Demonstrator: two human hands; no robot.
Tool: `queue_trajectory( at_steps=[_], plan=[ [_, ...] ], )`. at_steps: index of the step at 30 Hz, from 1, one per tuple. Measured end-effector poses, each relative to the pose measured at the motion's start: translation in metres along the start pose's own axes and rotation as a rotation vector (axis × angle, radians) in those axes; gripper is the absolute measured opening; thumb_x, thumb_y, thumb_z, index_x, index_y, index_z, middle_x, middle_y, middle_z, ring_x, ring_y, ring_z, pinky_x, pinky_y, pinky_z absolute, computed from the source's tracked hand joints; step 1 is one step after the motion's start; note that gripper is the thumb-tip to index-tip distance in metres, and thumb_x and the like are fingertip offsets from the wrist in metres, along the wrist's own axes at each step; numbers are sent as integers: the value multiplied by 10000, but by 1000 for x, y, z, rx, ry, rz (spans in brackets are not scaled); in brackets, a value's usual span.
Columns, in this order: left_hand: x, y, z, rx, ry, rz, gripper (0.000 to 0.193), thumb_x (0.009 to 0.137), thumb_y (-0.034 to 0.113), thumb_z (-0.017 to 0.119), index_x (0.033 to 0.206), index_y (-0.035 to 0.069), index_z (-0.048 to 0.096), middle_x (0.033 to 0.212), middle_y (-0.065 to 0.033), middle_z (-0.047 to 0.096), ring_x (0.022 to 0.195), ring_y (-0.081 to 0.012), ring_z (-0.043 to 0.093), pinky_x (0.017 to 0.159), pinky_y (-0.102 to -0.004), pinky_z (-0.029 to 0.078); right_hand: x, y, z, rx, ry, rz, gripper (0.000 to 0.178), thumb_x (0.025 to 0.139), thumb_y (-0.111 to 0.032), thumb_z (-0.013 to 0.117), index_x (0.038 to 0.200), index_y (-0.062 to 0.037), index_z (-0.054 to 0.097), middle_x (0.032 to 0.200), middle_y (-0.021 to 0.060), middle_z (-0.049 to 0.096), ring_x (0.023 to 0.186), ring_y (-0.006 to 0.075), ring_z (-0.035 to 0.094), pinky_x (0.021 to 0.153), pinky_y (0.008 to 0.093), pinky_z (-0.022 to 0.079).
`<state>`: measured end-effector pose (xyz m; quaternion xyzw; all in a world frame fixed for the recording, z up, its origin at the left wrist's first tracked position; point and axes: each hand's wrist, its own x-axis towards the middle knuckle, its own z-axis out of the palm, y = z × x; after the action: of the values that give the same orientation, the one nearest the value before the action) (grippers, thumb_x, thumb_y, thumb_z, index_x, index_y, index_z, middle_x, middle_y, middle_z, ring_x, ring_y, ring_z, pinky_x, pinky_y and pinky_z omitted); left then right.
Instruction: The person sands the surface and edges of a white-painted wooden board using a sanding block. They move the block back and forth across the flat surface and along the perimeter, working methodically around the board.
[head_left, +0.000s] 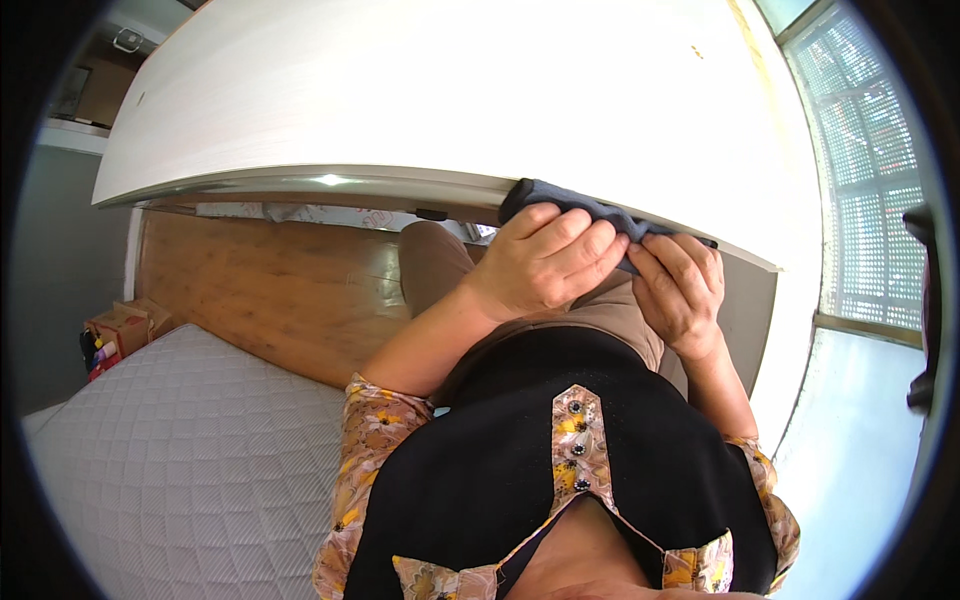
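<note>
Both of my hands are at the near edge of a white tabletop (420,100), closed on a dark blue-grey rolled or folded cloth (575,200). My left hand (550,255) has its fingers curled over the cloth's left and middle part. Close beside it, my right hand (685,290) pinches the cloth's right end with bent fingers. The cloth lies along the edge, and its underside is hidden by my fingers. Whether it is a sock or another small garment, I cannot tell.
A grey quilted mattress (200,460) lies to my left, with a cardboard box (125,325) beyond its far corner. Brown wooden floor (270,280) shows under the table. A window with a metal grille (865,180) is at the right. My legs are beneath the table edge.
</note>
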<state>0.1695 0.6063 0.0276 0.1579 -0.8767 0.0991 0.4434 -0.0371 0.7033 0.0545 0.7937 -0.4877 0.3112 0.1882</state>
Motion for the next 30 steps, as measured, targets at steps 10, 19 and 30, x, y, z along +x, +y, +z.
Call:
queue_trajectory(
  at_steps=[10, 19, 30],
  plan=[
    [-65, -60, -28, 224, 23, -98, 218, 888, 215, 751, 1104, 219, 781, 1122, 52, 670, 1062, -170, 599, 952, -373, 451, 43, -28, 54, 86, -149, -156, 531, 771, -206, 647, 1270, -31, 703, 1361, 74, 588, 1193, 216, 587, 879, 325, 485],
    [-120, -126, -73, 379, 142, -252, 262, 818, 5, 806, 1055, 115, 780, 1115, -28, 686, 1050, -259, 648, 912, -391, 536, 102, -96, 145, -114, -71, -297, 429, 843, -250, 625, 1238, -98, 690, 1331, 28, 572, 1166, 172, 545, 928, 289, 438],
    [-52, -29, -13, 102, 57, -37, 212, 825, 199, 782, 1036, 221, 780, 1134, 67, 660, 1122, -173, 605, 954, -379, 445, 1, -16, 29, -108, -84, -114, 464, 775, -237, 676, 1236, -219, 724, 1253, -11, 607, 1140, 188, 590, 940, 357, 424]
  ],
)
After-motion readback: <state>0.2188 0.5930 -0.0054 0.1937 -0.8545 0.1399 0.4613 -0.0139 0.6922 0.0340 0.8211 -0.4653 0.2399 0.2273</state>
